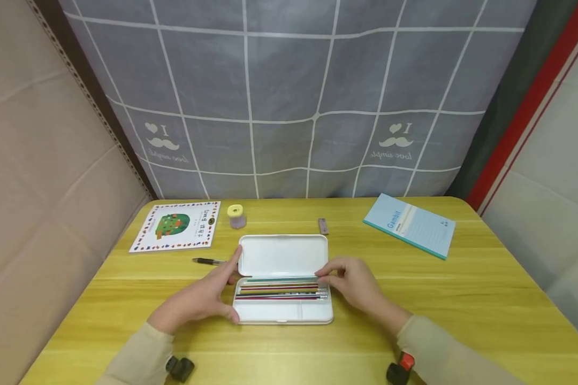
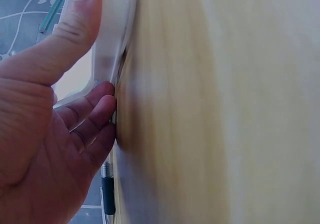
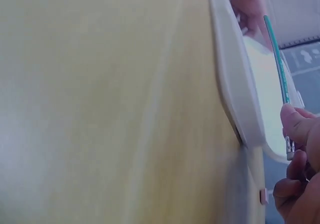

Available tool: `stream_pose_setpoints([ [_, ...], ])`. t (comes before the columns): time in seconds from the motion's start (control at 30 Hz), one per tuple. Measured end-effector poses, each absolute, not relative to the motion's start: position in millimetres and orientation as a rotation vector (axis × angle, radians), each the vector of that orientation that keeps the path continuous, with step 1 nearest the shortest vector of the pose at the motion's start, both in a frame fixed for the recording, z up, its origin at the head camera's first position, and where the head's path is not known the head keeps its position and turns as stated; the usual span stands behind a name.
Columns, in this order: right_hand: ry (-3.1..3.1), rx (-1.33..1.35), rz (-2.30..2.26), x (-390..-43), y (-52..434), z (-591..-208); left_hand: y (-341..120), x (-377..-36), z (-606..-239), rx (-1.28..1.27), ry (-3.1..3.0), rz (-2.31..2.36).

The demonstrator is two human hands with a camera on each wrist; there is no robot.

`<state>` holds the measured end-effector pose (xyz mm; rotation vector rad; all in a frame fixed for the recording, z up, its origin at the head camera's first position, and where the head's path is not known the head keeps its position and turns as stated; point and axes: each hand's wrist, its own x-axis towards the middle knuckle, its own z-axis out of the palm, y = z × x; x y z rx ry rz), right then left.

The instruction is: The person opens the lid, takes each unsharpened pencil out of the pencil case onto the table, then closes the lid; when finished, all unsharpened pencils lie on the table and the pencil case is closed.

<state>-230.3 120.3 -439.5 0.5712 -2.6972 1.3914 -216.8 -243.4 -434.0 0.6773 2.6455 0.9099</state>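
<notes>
A white pencil case point(image 1: 267, 311) lies open on the table, its lid point(image 1: 283, 255) folded back. Several pencils point(image 1: 279, 291) of different colours lie in its tray. My left hand point(image 1: 199, 299) rests against the case's left side, thumb at the front corner and index finger by the lid's edge. In the left wrist view, its fingers point(image 2: 95, 124) are spread loosely along the side wall. My right hand point(image 1: 351, 280) pinches a green pencil point(image 3: 280, 66) near its eraser end between thumb and fingers. That pencil stretches lengthwise over the back of the tray, raised above the case in the right wrist view.
A black pen point(image 1: 207, 261) lies left of the case, partly behind my left hand. Farther back are a picture booklet point(image 1: 159, 245), a yellow-topped sharpener-like container point(image 1: 237, 216), a small eraser-like block point(image 1: 323, 226) and a light blue notebook point(image 1: 414, 230). A grey grid curtain point(image 1: 289, 80) hangs behind the table.
</notes>
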Motion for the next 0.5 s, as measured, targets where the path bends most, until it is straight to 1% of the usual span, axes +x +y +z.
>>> stream_pose_setpoints([
  [0.2, -2.644, 0.495, 1.292, -239, 151, -434, -243, -217, -437, 0.648, 2.641, 0.904],
  [0.5, -2.732, 0.282, 1.141, -256, 207, -434, -244, -218, -435, 0.712, 2.670, 0.900],
])
